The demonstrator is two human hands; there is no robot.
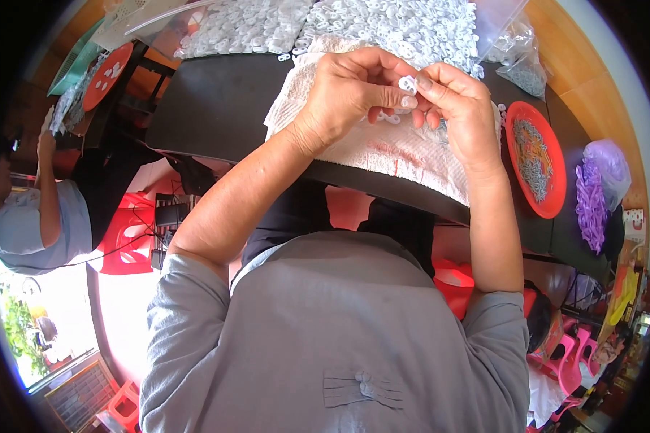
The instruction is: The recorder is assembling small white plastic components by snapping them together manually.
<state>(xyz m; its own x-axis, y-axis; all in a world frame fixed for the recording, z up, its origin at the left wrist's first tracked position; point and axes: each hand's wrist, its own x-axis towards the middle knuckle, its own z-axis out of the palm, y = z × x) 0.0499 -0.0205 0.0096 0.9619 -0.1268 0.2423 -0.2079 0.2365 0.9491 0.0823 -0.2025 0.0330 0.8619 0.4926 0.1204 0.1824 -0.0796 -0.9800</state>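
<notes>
A small white plastic piece with two dark openings is pinched between my two hands, over the towel. My left hand is closed, its thumb at the piece's lower edge and its forefinger curled behind. Closed too, my right hand presses thumb and fingers at the piece's right side; its fingertips are partly hidden. Below my fingers, more white pieces lie on the pale towel, which has reddish marks. A big heap of the same white pieces covers the far side of the dark table.
To the right stands a red plate of small metal parts. Beyond it lie a purple bundle and a clear bag. At far left a co-worker is beside another red plate. Red stools stand below.
</notes>
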